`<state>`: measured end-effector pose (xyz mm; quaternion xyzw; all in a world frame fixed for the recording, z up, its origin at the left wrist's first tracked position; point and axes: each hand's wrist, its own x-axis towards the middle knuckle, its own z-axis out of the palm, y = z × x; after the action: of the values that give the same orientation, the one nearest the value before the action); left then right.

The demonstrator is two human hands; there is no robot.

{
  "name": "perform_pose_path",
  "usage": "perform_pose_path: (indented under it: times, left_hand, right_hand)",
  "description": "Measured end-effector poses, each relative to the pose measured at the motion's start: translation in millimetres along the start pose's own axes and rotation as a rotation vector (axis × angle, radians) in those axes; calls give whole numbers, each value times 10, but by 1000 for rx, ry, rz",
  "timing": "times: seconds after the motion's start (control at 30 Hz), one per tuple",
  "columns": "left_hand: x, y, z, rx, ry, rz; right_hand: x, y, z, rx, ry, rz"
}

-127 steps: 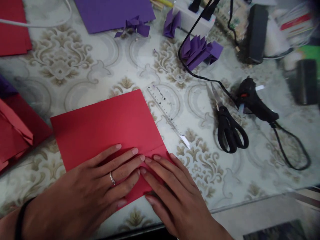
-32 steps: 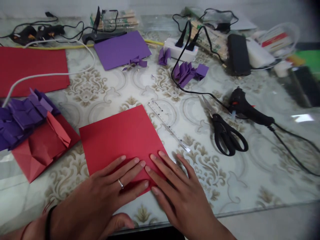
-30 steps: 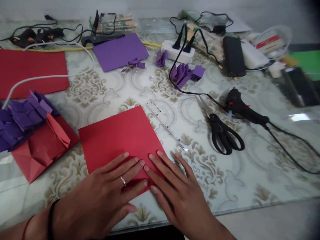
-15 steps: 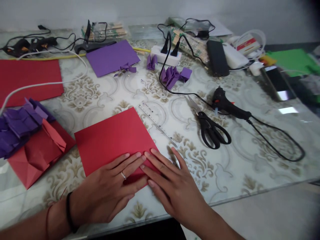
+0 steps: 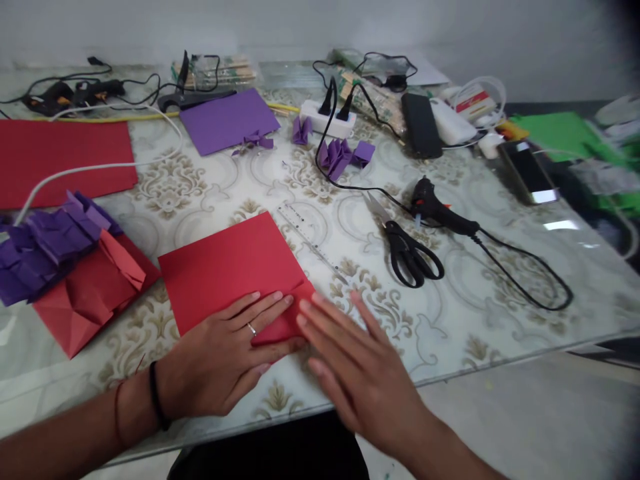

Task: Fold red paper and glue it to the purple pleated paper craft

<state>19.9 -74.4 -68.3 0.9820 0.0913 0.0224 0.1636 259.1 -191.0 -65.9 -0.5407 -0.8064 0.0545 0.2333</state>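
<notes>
A red sheet of paper lies on the patterned table in front of me, its near right part folded over. My left hand rests flat on the paper, fingers stretched toward the right. Over the paper's right corner, my right hand has its fingers extended and thumb apart, slightly blurred; I cannot tell how firmly it touches. A clear ruler lies just past the paper's right edge. Black-handled scissors are farther right.
Left of the paper are folded purple pieces and a folded red piece. A black glue gun with a looped cord sits at right. Behind are a white power strip, purple paper, red sheets and a phone.
My right hand has shifted slightly right, away from my left fingertips, toward the paper's right corner. My left hand stays on the paper. The whole view has shifted slightly.
</notes>
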Motion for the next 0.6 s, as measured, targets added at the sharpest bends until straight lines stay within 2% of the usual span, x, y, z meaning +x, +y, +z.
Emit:
perform_pose_path:
  times: [0.07, 0.2, 0.47, 0.6]
  left_hand:
    - [3, -8, 2, -8, -4, 11]
    - [5, -20, 7, -4, 2, 22]
    - [-11, -12, 0, 8, 38, 11]
    - [-24, -10, -7, -2, 42, 10]
  right_hand:
    - [-33, -110, 27, 66, -20, -52]
    - [-83, -182, 110, 99, -63, -33]
    - [-237, 108, 46, 41, -100, -8]
    - [-265, 156, -24, -17, -118, -17]
